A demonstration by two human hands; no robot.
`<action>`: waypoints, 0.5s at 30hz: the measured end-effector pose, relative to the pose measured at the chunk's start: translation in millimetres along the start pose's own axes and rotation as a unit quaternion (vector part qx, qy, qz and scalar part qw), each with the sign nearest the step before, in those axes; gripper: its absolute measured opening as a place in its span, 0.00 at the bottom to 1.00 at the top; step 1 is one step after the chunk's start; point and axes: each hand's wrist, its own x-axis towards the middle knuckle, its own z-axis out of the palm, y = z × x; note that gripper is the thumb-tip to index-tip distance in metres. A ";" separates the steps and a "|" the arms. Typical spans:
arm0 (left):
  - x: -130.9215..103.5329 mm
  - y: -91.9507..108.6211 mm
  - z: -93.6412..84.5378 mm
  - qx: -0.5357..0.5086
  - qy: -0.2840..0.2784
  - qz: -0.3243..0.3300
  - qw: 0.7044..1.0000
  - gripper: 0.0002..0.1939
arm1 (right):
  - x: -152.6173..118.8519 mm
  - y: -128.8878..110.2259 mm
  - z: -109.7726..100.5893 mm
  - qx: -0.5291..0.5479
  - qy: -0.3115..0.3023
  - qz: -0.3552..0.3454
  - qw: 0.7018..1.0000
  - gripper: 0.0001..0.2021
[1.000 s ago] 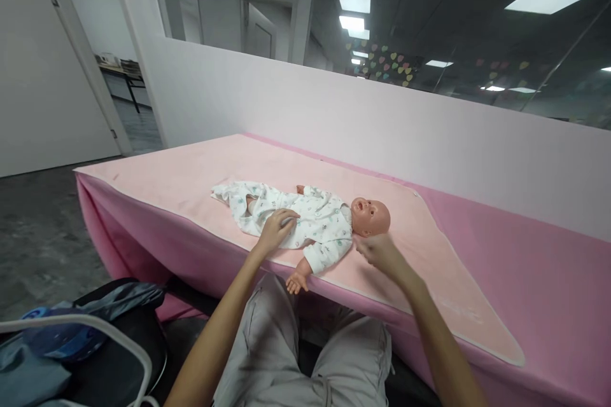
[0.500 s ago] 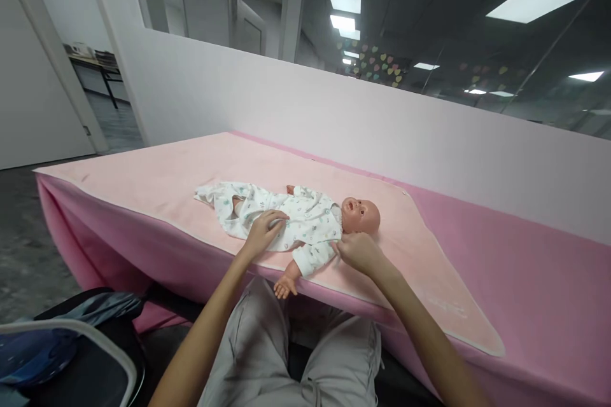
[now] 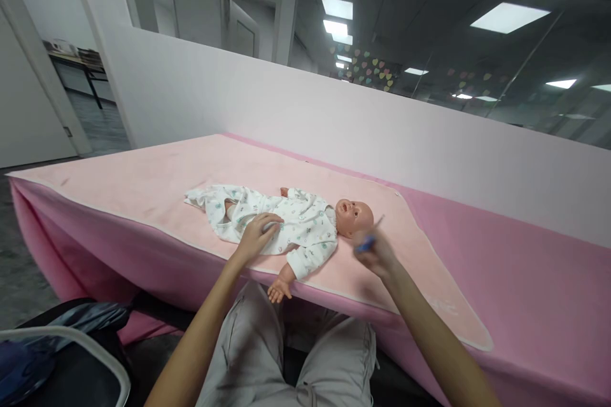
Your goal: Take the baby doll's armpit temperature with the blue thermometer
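A baby doll [image 3: 305,222] lies on its back, head to the right, dressed in a white printed outfit. Its near arm hangs toward the table edge with the palm showing. My left hand [image 3: 258,235] lies on the doll's lower belly, fingers stretched out over the cloth. Just beside the doll's head, my right hand [image 3: 377,255] is closed on a slim blue stick [image 3: 365,244] with a thin end pointing up. Motion blurs this hand and the stick, so its exact kind is unclear.
Under the doll is a pale pink blanket [image 3: 143,178] on a table with a darker pink cover [image 3: 525,254]. A white wall [image 3: 334,114] with glass above runs behind. At lower left stands a chair [image 3: 95,356] with dark cloth on it.
My right hand has moved away from the doll's near shoulder to the right, and the blue stick now shows in it. My left hand stays on the belly. The view has shifted slightly.
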 end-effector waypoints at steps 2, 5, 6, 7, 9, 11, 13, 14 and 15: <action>-0.1 -0.2 -0.4 0.001 -0.001 0.003 1.000 0.13 | 0.7 3.4 0.6 -0.003 -0.014 0.010 1.000 0.16; -0.5 -0.2 -0.9 -0.003 -0.007 0.001 1.000 0.13 | 5.3 8.8 3.0 -0.004 0.004 0.031 1.000 0.11; -0.6 -0.1 -1.0 -0.003 -0.007 0.000 1.000 0.13 | 7.7 10.2 3.9 -0.005 0.020 0.035 0.999 0.12; -0.7 0.0 -1.0 -0.002 -0.007 0.001 1.000 0.13 | 10.2 11.4 4.7 -0.007 0.036 0.037 0.999 0.15; -0.7 0.0 -0.9 0.000 -0.004 0.003 1.000 0.13 | 14.3 13.2 4.5 -0.010 0.054 0.035 0.998 0.17; -0.5 -0.2 -0.6 0.003 -0.002 0.002 1.000 0.12 | 15.0 14.5 1.5 -0.005 0.044 0.031 0.999 0.15; -0.5 -0.2 -0.3 0.004 -0.006 0.000 1.000 0.12 | 11.6 15.7 -1.7 0.008 0.035 0.013 0.999 0.14; -0.6 0.1 -0.2 0.005 -0.007 -0.002 1.000 0.12 | 8.9 16.0 -1.7 0.014 0.032 0.001 0.999 0.15; -0.7 0.5 -0.2 0.006 -0.007 -0.002 1.000 0.12 | 6.2 15.9 0.0 0.017 0.028 -0.012 0.999 0.17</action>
